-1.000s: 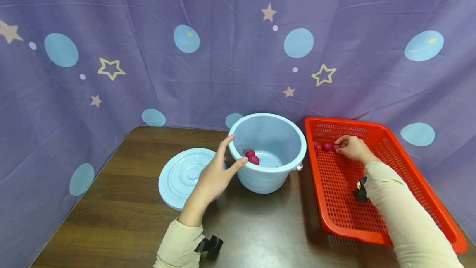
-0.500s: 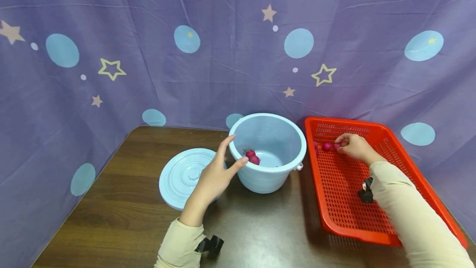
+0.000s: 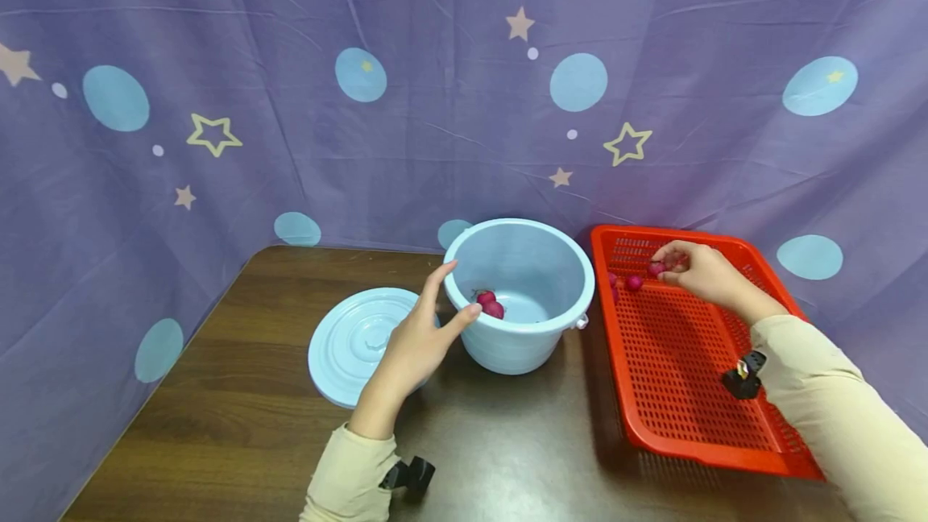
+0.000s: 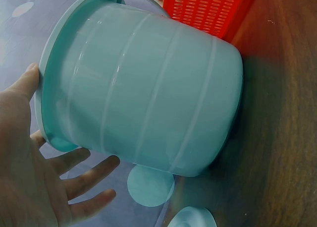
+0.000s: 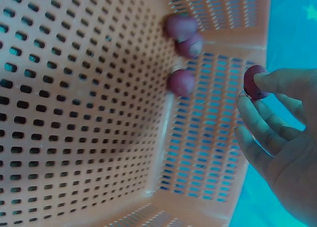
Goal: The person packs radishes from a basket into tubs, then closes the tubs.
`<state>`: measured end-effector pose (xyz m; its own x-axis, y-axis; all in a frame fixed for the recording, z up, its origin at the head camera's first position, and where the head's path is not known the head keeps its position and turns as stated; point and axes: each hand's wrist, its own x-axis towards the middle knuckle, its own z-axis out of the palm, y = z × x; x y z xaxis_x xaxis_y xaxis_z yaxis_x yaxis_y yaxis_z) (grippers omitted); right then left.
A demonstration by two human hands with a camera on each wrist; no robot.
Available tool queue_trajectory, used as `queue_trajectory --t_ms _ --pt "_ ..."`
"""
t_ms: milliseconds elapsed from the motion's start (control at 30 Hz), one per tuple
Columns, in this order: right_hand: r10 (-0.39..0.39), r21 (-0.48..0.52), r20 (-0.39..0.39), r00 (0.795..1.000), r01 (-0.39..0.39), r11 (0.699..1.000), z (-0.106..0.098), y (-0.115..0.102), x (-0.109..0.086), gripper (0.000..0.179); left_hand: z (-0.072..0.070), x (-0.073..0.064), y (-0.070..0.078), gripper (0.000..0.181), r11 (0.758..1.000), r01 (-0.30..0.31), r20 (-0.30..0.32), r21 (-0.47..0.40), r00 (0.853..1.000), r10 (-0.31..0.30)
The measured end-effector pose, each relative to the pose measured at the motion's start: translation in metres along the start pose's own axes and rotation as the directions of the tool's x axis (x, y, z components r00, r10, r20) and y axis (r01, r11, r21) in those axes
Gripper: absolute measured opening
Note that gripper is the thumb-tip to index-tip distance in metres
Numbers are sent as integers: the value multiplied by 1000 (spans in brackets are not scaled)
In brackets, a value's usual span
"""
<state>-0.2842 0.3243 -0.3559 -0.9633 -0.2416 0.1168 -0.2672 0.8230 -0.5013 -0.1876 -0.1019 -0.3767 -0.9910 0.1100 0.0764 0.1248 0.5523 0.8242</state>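
My right hand (image 3: pixel 699 271) pinches a small red radish (image 3: pixel 656 269) between thumb and fingers at the back of the red basket (image 3: pixel 629 393). The right wrist view shows the held radish (image 5: pixel 254 82) apart from the basket floor. Several other radishes (image 5: pixel 182 82) lie at the basket's corner. My left hand (image 3: pixel 419 342) rests thumb and forefinger against the rim of the light blue bucket (image 3: pixel 511 349); its remaining fingers (image 4: pixel 91 175) are spread beside the wall. Two radishes (image 3: pixel 493 309) lie at the bucket's bottom left, partly hidden by the rim.
A round light blue lid (image 3: pixel 348 345) lies on the brown wooden table (image 3: pixel 210 409), left of the bucket and partly behind my left hand. A purple patterned curtain (image 3: pixel 406 159) hangs behind the table. The bucket stands close to the basket's left side.
My right hand has lifted the radish from the basket floor and moved slightly up and back. The left hand stays at the bucket rim.
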Motion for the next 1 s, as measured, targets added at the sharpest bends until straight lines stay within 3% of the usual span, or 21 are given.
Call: queue_trajectory --t_ms 567,1000 --pt "-126 47 -60 990 129 991 -12 -50 -19 24 0 0 0 73 1000 4 -3 -4 1000 -4" --pt "-260 81 -97 961 268 960 -12 -85 -28 26 0 0 0 74 1000 -3 6 -6 1000 3"
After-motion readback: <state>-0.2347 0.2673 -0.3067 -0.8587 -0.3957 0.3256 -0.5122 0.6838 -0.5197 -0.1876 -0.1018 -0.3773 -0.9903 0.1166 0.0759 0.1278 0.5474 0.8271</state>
